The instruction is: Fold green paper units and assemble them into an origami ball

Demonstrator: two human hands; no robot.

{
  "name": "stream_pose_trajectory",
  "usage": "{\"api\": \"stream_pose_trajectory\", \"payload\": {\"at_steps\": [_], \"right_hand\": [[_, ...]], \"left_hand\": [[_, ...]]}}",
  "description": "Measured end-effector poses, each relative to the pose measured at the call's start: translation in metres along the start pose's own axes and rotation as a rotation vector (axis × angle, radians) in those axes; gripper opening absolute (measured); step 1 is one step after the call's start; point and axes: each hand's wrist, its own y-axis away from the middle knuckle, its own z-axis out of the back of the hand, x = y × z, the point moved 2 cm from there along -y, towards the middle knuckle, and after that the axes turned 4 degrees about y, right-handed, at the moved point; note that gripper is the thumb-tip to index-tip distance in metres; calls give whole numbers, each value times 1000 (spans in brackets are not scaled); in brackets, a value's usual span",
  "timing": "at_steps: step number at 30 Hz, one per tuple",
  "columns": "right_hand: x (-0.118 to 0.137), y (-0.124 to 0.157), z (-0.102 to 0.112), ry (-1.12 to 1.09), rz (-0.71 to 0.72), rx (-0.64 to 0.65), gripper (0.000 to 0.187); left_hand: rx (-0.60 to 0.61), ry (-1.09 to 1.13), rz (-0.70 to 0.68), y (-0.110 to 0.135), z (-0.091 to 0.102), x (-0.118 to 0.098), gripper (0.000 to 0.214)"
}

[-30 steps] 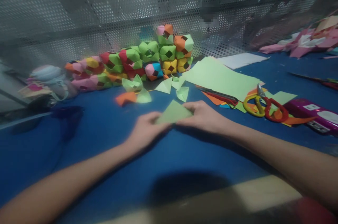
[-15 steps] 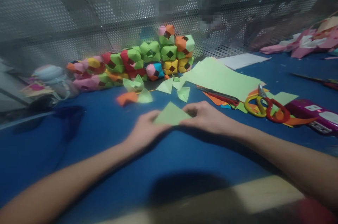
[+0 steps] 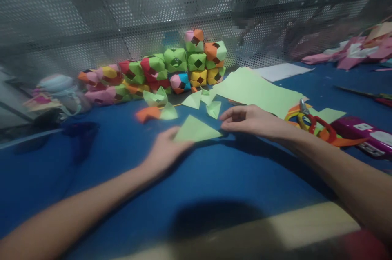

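A light green sheet of paper folded into a triangle [image 3: 198,129] is pinched at its left corner by my left hand [image 3: 163,147], the thumb along its lower edge. My right hand [image 3: 249,120] hovers just beyond the triangle's right tip, fingers loosely bent with a gap between thumb and forefinger; nothing shows in it. Behind the triangle lie small folded green paper pieces [image 3: 213,109], and an orange and green folded piece [image 3: 148,114] sits to the left. A stack of green paper sheets [image 3: 260,88] spreads behind my right hand.
Colourful folded-paper balls [image 3: 176,60] are stacked at the back against a perforated metal panel [image 3: 137,11]. Right of my hand are scissors with yellow and red handles [image 3: 315,123] and a purple device [image 3: 364,133]. Pink paper shapes [image 3: 352,52] lie far right; a pale jar-like object [image 3: 61,90] stands left.
My right hand has let go of the triangle's right corner and moved right, partly over the scissors' side. The triangle has shifted slightly left and turned a little in my left hand.
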Motion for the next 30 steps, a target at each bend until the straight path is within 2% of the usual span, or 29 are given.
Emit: {"api": "stream_pose_trajectory", "payload": {"at_steps": [3, 6, 10, 17, 24, 27, 30], "right_hand": [[1, 0, -17, -74, 36, 46, 37], [2, 0, -25, -1, 22, 94, 28], [1, 1, -13, 60, -20, 4, 22], [-4, -2, -1, 34, -31, 4, 23], [-5, -2, 0, 12, -32, 5, 24], [-1, 0, -8, 40, -42, 47, 23], [1, 3, -18, 68, -32, 114, 21]], "left_hand": [[7, -3, -8, 0, -4, 0, 37], [13, 25, 14, 0, -5, 2, 35], [13, 157, 61, -4, 1, 6, 32], [80, 330, 190, -13, 9, 8, 32], [-24, 309, 76, -28, 24, 6, 32], [46, 325, 55, -28, 17, 1, 33], [127, 228, 66, -24, 4, -3, 34]]}}
